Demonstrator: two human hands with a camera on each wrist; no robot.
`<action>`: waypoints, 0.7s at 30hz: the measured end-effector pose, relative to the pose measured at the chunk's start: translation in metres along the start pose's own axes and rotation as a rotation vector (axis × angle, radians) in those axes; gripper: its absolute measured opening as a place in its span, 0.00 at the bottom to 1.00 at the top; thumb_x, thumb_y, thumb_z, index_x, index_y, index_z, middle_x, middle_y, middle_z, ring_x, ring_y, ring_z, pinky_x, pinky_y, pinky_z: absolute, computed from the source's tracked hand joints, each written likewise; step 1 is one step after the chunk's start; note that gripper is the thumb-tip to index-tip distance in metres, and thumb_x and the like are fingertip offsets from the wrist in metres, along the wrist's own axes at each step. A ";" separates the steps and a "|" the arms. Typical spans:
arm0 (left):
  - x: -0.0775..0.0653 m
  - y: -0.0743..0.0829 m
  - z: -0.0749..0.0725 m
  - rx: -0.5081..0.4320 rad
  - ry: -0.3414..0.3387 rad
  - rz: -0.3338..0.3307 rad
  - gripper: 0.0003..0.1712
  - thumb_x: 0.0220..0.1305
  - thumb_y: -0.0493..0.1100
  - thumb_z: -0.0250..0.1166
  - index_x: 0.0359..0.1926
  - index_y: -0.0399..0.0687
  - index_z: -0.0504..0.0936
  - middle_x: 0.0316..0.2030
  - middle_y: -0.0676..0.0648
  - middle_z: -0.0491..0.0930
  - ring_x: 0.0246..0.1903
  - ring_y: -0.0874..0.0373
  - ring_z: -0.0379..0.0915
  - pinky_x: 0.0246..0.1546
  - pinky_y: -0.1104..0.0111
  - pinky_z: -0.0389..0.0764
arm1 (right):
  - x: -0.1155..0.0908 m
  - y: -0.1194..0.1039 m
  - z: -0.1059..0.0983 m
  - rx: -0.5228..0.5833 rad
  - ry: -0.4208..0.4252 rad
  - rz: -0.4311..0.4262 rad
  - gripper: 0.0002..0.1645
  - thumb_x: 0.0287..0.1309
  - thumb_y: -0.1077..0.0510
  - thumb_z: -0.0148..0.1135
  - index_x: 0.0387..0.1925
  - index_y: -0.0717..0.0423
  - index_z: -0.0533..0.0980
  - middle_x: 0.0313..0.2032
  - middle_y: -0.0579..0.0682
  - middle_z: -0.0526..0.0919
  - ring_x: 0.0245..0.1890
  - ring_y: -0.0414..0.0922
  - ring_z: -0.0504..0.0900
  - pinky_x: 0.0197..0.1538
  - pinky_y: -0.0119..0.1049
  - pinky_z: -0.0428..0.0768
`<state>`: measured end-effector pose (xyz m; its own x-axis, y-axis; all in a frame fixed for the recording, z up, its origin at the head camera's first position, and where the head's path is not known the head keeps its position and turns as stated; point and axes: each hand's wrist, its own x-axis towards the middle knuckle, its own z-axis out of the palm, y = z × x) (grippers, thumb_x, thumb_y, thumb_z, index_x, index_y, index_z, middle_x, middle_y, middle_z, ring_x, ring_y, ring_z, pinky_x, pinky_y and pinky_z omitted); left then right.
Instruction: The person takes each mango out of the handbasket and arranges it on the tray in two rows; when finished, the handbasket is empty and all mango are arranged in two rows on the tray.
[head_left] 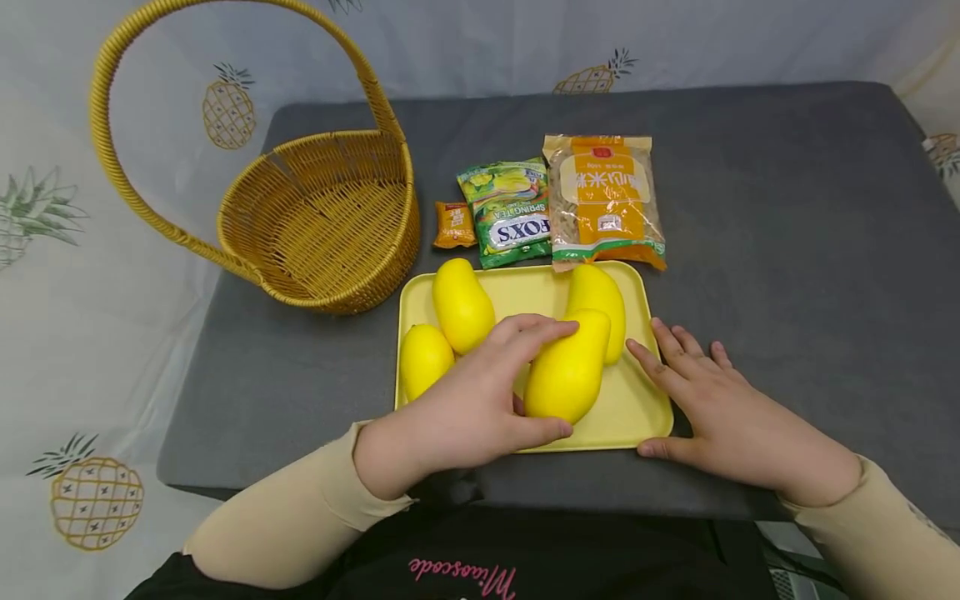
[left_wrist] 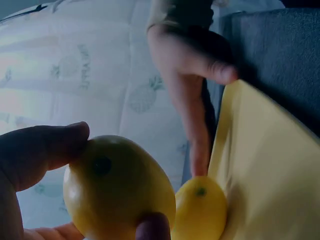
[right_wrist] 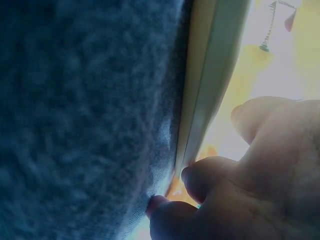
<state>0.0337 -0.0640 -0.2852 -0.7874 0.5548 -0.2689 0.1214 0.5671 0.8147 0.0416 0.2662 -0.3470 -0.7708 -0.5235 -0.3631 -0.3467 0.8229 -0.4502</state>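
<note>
My left hand [head_left: 480,396] grips a yellow mango [head_left: 568,367] over the right half of a pale yellow tray [head_left: 600,429]. Its thumb lies at the near end and its fingers reach across the top; the left wrist view shows this mango [left_wrist: 120,190] held between thumb and fingers. Just behind it is another mango [head_left: 600,292] on the tray. Two more, one upper [head_left: 462,304] and one lower mango [head_left: 424,360], lie at the tray's left. My right hand [head_left: 720,412] rests at the tray's right edge, fingers extended and thumb near the front corner.
A wicker basket [head_left: 318,292] with a tall arched handle stands at the table's left. Behind the tray lie a small orange packet [head_left: 454,225], a green FOX'S bag [head_left: 510,212] and a larger orange-and-clear grain bag [head_left: 606,200]. Grey cloth covers the table [head_left: 772,208].
</note>
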 end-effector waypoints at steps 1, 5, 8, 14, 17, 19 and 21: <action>0.001 0.001 0.004 0.025 -0.008 -0.006 0.56 0.63 0.51 0.84 0.86 0.68 0.63 0.81 0.52 0.60 0.65 0.56 0.72 0.60 0.61 0.85 | 0.000 0.000 0.000 0.000 0.001 0.001 0.75 0.57 0.26 0.79 0.92 0.39 0.46 0.90 0.57 0.35 0.88 0.71 0.41 0.79 0.83 0.43; 0.004 0.002 0.018 0.152 -0.027 -0.026 0.55 0.63 0.55 0.83 0.86 0.68 0.64 0.81 0.50 0.61 0.66 0.53 0.74 0.70 0.56 0.80 | 0.000 -0.001 -0.001 -0.006 0.007 0.001 0.75 0.56 0.28 0.81 0.91 0.41 0.47 0.90 0.59 0.36 0.87 0.72 0.43 0.79 0.83 0.45; 0.004 0.001 0.024 0.218 -0.033 -0.022 0.55 0.63 0.56 0.83 0.85 0.68 0.65 0.81 0.48 0.61 0.64 0.51 0.77 0.68 0.55 0.82 | 0.001 -0.002 0.001 -0.010 0.010 -0.002 0.74 0.56 0.27 0.80 0.91 0.43 0.49 0.90 0.61 0.37 0.87 0.73 0.44 0.78 0.83 0.46; -0.001 -0.001 0.028 0.273 0.005 -0.019 0.55 0.62 0.57 0.83 0.85 0.65 0.66 0.80 0.46 0.62 0.65 0.49 0.78 0.68 0.54 0.83 | 0.002 -0.002 0.001 -0.014 0.004 0.002 0.75 0.56 0.25 0.78 0.91 0.44 0.49 0.90 0.62 0.37 0.87 0.73 0.44 0.78 0.83 0.45; -0.002 -0.002 0.028 0.284 0.023 -0.030 0.54 0.63 0.57 0.83 0.85 0.64 0.66 0.80 0.45 0.63 0.66 0.48 0.77 0.69 0.53 0.82 | 0.002 -0.002 0.001 -0.013 0.000 0.006 0.74 0.56 0.26 0.79 0.91 0.43 0.49 0.90 0.61 0.37 0.87 0.72 0.43 0.78 0.83 0.45; -0.002 -0.003 0.029 0.296 0.027 -0.033 0.53 0.63 0.57 0.83 0.85 0.63 0.67 0.80 0.44 0.63 0.67 0.47 0.77 0.69 0.53 0.82 | 0.002 -0.002 0.000 -0.013 0.000 0.006 0.74 0.56 0.26 0.79 0.91 0.42 0.48 0.90 0.60 0.37 0.87 0.72 0.43 0.78 0.83 0.45; -0.002 -0.004 0.031 0.319 0.028 -0.035 0.53 0.64 0.58 0.82 0.85 0.63 0.66 0.79 0.44 0.64 0.67 0.47 0.77 0.69 0.53 0.82 | 0.002 -0.002 0.000 -0.014 0.000 0.007 0.74 0.56 0.26 0.79 0.91 0.41 0.48 0.90 0.60 0.37 0.88 0.72 0.43 0.79 0.83 0.45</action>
<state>0.0534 -0.0484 -0.3033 -0.8103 0.5168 -0.2761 0.2736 0.7504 0.6017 0.0410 0.2638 -0.3473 -0.7733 -0.5180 -0.3658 -0.3493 0.8294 -0.4360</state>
